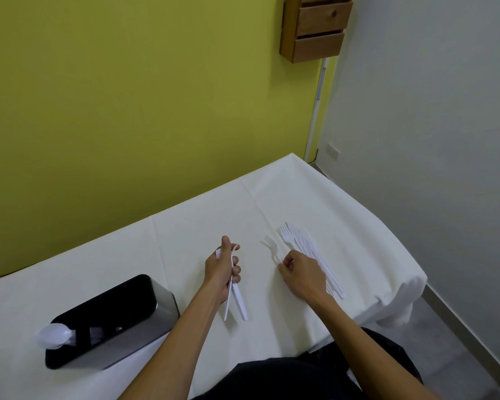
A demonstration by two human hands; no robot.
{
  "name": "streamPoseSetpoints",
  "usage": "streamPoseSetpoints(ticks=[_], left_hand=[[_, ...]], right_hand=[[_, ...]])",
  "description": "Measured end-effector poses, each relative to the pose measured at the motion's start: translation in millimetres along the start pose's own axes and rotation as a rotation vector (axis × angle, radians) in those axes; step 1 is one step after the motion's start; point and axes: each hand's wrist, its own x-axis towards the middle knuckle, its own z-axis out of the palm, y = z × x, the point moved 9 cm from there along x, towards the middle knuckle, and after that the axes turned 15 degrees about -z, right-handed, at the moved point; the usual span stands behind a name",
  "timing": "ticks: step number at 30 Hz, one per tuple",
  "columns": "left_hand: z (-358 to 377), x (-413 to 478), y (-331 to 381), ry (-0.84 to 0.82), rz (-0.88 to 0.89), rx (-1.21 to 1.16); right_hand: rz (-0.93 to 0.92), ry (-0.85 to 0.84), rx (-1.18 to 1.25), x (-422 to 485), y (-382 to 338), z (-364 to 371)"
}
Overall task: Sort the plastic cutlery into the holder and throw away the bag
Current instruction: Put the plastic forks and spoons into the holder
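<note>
At the centre of the frame the left hand [221,269] is curled round a bundle of white plastic cutlery [238,302], whose handles stick out below the fist. Just right of it, the right hand [302,274] pinches the handle end of a single white fork [272,246], tines pointing to the upper left. A loose pile of white cutlery [303,243] lies on the white tablecloth [300,192] beyond that hand. The black and steel holder [145,321] stands at lower left, with a translucent spoon [52,336] in its near end.
</note>
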Motion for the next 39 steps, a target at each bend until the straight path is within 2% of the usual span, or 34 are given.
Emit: streamPoseSetpoints(ticks=[13,15,19,23,25,26,29,32,36,39], left_hand=[[11.2,-3.7,3.7,-0.042,0.024,0.092],[10.8,-1.3,1.6,-0.028,0.031,0.099],[10.8,2.2,4.0,0.002,0.085,0.12],[15.8,0.4,3.9,0.028,0.089,0.249],[17.9,0.2,5.7,0.018,0.107,0.263],[18.0,1.0,7.1,0.014,0.119,0.256],[13.4,4.4,7.6,0.016,0.106,0.198],[10.6,6.8,-0.8,0.014,0.045,0.157],[13.3,4.5,-4.5,-0.031,0.009,0.069],[11.7,5.5,-7.2,-0.017,-0.002,0.075]], right_hand=[[0.032,-0.021,0.027,-3.0,1.3,-0.6],[0.056,-0.024,0.133,-5.0,-0.1,-1.6],[0.087,0.001,0.564,-11.3,-21.1,-4.1],[0.015,-0.202,0.753,-15.4,-54.2,5.7],[-0.016,-0.248,0.694,-14.7,-58.3,8.1],[-0.019,-0.192,0.608,-11.1,-53.3,3.6],[0.002,0.103,0.073,1.5,-25.5,-29.0],[0.039,0.07,-0.26,4.7,-6.0,-29.8],[0.0,-0.013,-0.387,1.9,-8.4,-17.7],[-0.038,-0.057,-0.274,-2.8,-14.4,-8.2]])
